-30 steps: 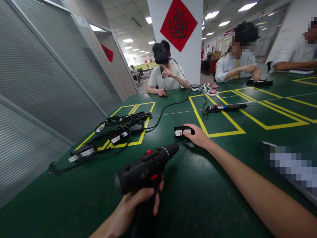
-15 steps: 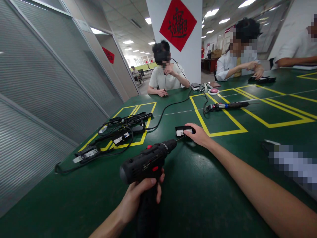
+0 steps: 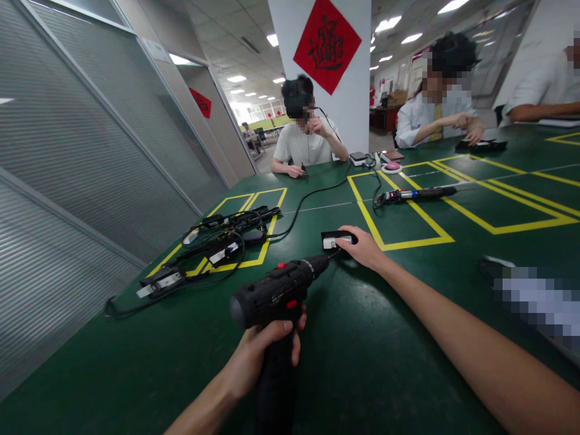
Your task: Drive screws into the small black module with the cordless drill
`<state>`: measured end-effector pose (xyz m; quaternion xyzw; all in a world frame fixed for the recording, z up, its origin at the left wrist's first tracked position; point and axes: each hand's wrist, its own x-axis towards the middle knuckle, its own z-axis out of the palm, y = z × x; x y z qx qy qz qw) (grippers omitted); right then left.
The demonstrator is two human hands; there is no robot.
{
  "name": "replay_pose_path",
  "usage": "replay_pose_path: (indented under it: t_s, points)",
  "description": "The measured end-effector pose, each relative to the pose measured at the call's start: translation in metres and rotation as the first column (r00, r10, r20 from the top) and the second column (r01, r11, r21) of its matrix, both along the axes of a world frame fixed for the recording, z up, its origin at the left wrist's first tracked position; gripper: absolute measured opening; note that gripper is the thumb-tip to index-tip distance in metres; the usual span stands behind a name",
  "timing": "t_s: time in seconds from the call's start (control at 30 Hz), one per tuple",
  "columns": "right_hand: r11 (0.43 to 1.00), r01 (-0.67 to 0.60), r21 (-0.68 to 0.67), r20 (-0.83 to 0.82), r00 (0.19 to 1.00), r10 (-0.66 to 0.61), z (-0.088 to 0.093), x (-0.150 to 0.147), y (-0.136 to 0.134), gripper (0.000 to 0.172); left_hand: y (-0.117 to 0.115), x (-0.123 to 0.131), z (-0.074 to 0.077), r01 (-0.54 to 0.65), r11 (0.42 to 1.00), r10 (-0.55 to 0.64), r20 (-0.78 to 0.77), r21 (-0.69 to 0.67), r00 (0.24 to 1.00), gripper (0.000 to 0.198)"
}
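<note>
In the head view, the left hand (image 3: 247,362) is wrapped around the handle of a black drill (image 3: 274,293) at the near middle of the bench (image 3: 389,350), the drill's nose angled away to the far right. The right hand (image 3: 366,246) grips the right end of a small black box (image 3: 325,236), thumb across its white label (image 3: 333,243) and fingers over the far edge. The box lies just beyond the drill bit (image 3: 334,253) (whether they touch, I cannot tell).

The drill looks heavy and stiff, best held by its handle, with the palm close under the body. The box seems light and rigid, perhaps a little slippery, so a pinch on its end suits it, fingertips kept off the bit's line.

To the left lies a tangle of black parts (image 3: 224,252) with a cable (image 3: 315,192); to the far right, a slim tool (image 3: 419,193) crosses yellow tape (image 3: 419,244).
</note>
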<state>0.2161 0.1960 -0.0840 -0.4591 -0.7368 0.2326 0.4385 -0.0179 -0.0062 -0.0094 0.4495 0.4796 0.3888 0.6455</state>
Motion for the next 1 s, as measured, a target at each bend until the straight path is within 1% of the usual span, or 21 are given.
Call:
replay_pose_path:
  t_s: [0.17, 0.37, 0.57, 0.73, 1.0]
  points:
    - [1.0, -0.004, 0.001, -0.007, 1.0, 0.004, -0.001, -0.0004, 0.0004, 0.033, 0.0001, -0.0007, -0.0012, -0.005, 1.0, 0.005, 0.005, -0.012, 1.0, 0.033]
    - [1.0, -0.003, 0.007, -0.016, 1.0, 0.003, -0.0033, -0.0003, 0.002, 0.034, -0.003, 0.0017, -0.0016, -0.051, 0.999, 0.052, 0.014, -0.013, 0.999, 0.032]
    - [1.0, -0.007, 0.001, -0.007, 1.0, 0.007, -0.0007, 0.0, 0.0008, 0.034, -0.0002, 0.0014, -0.0018, -0.027, 1.0, 0.027, 0.032, -0.008, 0.999, 0.031]
    - [1.0, -0.001, 0.0, -0.023, 1.0, 0.001, -0.0002, -0.0004, 0.0, 0.035, -0.0006, 0.0, -0.0018, -0.034, 0.999, 0.034, 0.007, -0.007, 0.999, 0.032]
    - [1.0, 0.009, -0.01, -0.034, 0.999, -0.009, -0.0015, -0.0006, 0.0005, 0.035, -0.0024, -0.0039, -0.0042, 0.014, 0.999, -0.014, -0.004, 0.05, 1.0, 0.031]
